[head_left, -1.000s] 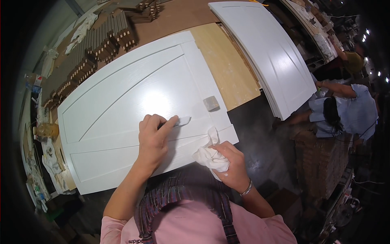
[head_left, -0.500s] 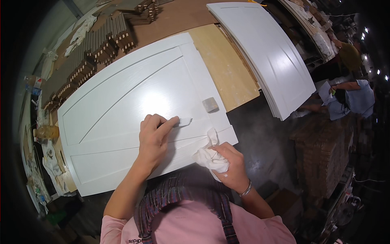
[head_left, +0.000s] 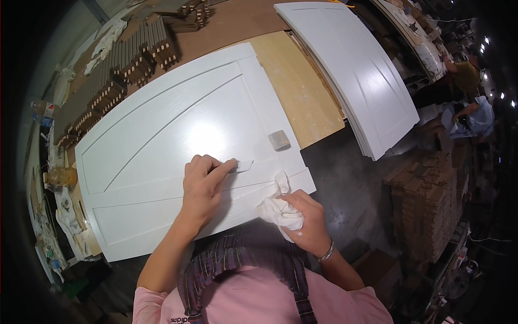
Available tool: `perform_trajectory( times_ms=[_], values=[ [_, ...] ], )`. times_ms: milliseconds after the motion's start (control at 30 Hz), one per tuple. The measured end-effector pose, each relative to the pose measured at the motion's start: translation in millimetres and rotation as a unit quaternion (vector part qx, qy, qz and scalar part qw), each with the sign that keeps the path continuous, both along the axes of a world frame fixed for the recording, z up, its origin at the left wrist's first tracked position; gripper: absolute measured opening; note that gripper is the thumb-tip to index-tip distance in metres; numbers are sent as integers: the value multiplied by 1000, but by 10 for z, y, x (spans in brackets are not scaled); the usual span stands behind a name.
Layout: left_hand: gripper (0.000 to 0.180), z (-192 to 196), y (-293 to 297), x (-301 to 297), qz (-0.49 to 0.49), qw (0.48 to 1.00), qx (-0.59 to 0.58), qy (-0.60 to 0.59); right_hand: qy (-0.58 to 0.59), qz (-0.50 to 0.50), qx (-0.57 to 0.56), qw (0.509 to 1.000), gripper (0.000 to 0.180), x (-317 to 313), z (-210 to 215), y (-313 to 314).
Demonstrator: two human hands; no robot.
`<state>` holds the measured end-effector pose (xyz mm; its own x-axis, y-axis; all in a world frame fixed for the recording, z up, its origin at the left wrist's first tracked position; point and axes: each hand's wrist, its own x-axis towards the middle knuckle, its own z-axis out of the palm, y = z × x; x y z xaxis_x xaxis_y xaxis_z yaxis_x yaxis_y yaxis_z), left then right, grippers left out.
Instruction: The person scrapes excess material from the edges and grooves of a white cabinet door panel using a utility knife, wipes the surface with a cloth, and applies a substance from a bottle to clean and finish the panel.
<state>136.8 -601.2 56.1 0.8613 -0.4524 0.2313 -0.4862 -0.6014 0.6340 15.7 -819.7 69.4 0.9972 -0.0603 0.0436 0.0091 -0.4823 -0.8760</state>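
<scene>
A large white panelled door lies flat in front of me. My left hand rests on its near part and grips a small flat scraper whose blade lies against the white surface. My right hand hovers at the door's near edge, closed around a crumpled white rag. A small grey block sits on the door's right stile, just beyond both hands.
A bare wooden board lies under the door's right end, with a second white door beyond it. Stacks of dark wooden pieces line the far left. Stacked pallets stand at right; other people work behind them.
Both hands stay almost where they were. The people at the far right have shifted position.
</scene>
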Motion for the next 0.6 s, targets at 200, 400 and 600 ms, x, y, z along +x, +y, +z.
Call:
perform_trajectory(
  times_ms=[200,400,600],
  values=[
    [31,-1,3,-8,1,1000,-4,-6,2,0,8,1000,46,10,-4,4],
    [31,24,7,19,-4,1000,1,-5,9,0,4,1000,45,18,7,-6],
    [33,28,39,16,-3,1000,7,-14,6,-4,4,1000,44,17,1,1]
  ],
)
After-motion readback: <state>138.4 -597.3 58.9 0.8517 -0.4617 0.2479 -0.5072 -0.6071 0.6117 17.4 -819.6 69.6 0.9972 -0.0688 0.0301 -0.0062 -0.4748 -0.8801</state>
